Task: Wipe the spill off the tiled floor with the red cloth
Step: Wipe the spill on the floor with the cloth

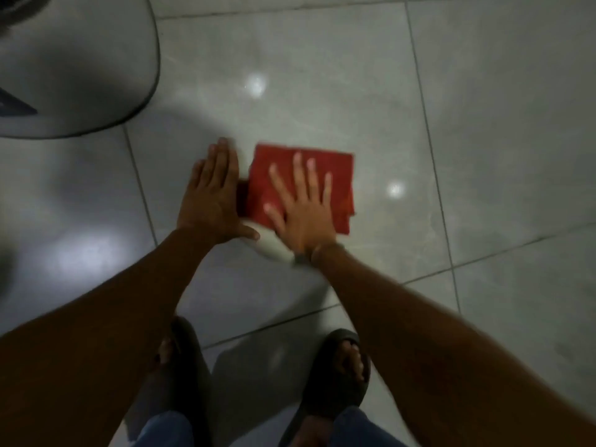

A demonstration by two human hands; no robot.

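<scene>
A folded red cloth [335,175] lies flat on the grey tiled floor [354,75] in the middle of the view. My right hand [303,208] presses down on it, palm flat and fingers spread. My left hand [213,195] rests flat on the bare tile just left of the cloth, fingers together, touching its left edge. A pale white patch [272,246] shows on the floor below the cloth, between my two wrists. The image is blurred, so I cannot tell whether it is liquid.
A large round grey base [80,66] of some appliance fills the upper left corner. My two feet in dark sandals [338,375] stand at the bottom. Bright light reflections [256,85] dot the glossy tiles.
</scene>
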